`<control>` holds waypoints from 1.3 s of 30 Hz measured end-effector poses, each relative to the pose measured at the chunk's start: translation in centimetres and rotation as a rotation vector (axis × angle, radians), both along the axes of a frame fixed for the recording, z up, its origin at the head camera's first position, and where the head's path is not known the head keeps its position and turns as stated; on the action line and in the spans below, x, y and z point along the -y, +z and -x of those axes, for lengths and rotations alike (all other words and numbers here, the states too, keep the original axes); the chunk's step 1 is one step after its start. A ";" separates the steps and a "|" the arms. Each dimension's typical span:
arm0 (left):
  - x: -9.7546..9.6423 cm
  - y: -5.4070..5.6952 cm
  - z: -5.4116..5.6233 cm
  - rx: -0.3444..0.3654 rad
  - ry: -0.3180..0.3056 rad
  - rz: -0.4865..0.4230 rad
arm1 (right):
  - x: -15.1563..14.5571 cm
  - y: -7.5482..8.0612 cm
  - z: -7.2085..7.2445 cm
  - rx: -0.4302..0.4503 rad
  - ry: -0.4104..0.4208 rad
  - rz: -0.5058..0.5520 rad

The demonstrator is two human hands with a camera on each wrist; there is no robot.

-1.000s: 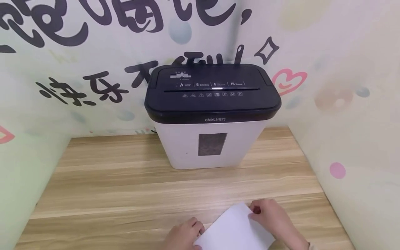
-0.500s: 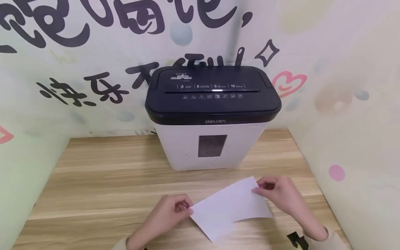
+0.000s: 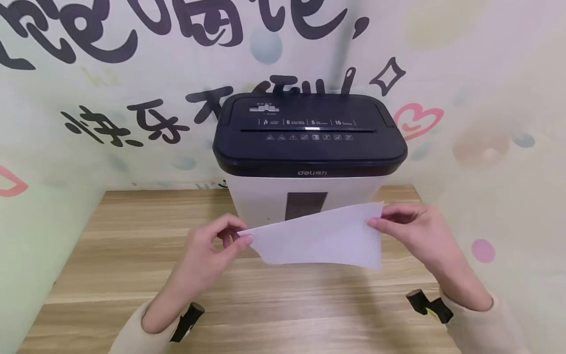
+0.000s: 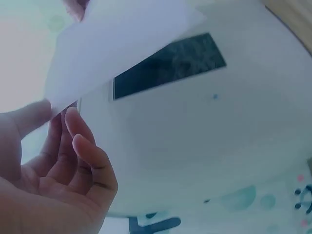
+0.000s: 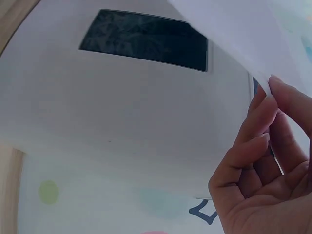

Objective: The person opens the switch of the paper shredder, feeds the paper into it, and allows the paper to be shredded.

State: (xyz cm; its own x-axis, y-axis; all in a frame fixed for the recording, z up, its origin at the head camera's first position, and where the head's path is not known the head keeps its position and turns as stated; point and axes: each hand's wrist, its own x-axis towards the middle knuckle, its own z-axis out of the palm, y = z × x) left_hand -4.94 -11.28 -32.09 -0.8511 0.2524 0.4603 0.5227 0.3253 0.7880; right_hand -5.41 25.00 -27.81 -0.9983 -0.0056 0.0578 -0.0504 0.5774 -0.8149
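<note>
A white sheet of paper (image 3: pixel 316 238) is held up between both hands, in front of the paper shredder's white bin. My left hand (image 3: pixel 210 253) pinches its left corner between thumb and fingers; in the left wrist view the thumb (image 4: pixel 31 117) lies over the paper's edge. On the other side my right hand (image 3: pixel 417 236) pinches the upper right corner, the same grip showing in the right wrist view. The paper's lower edge hangs in a curve above the table. Behind it stands the paper shredder (image 3: pixel 309 147), its dark lid bearing a narrow slot along the top.
The wooden table (image 3: pixel 287 305) runs under the hands, its left and right sides meeting pale walls. A printed back wall (image 3: pixel 146 59) with large dark characters rises behind the shredder. Small black camera mounts (image 3: pixel 187 322) sit at both wrists.
Both hands have lifted the paper off the table and carried it forward to the shredder's front. The left hand's grip moved from the paper's side edge to its corner, and the sheet now spans level.
</note>
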 end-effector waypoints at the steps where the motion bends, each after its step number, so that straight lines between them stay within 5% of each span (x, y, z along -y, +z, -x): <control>1: 0.0 0.2 0.1 -0.017 0.008 0.005 | 0.0 0.3 0.1 0.001 -0.003 -0.003; 6: 0.3 0.7 0.6 -0.019 0.049 0.038 | 0.2 1.1 0.3 0.026 -0.011 0.004; 12: 0.7 2.3 1.5 -0.021 0.050 0.059 | 0.6 2.6 0.7 -0.003 -0.024 0.147; 20: 1.4 9.1 4.7 -0.139 0.063 0.117 | 1.4 6.9 3.2 -0.201 -0.016 0.458; 25: 1.4 12.8 6.2 -0.215 0.118 0.155 | 1.7 9.6 4.7 -0.313 0.022 0.536; 32: 1.2 14.8 7.9 -0.226 0.125 0.156 | 1.6 11.2 5.8 -0.278 -0.037 0.441; 39: 1.0 16.5 9.8 -0.137 0.076 0.123 | 1.5 13.1 7.5 -0.289 -0.053 0.347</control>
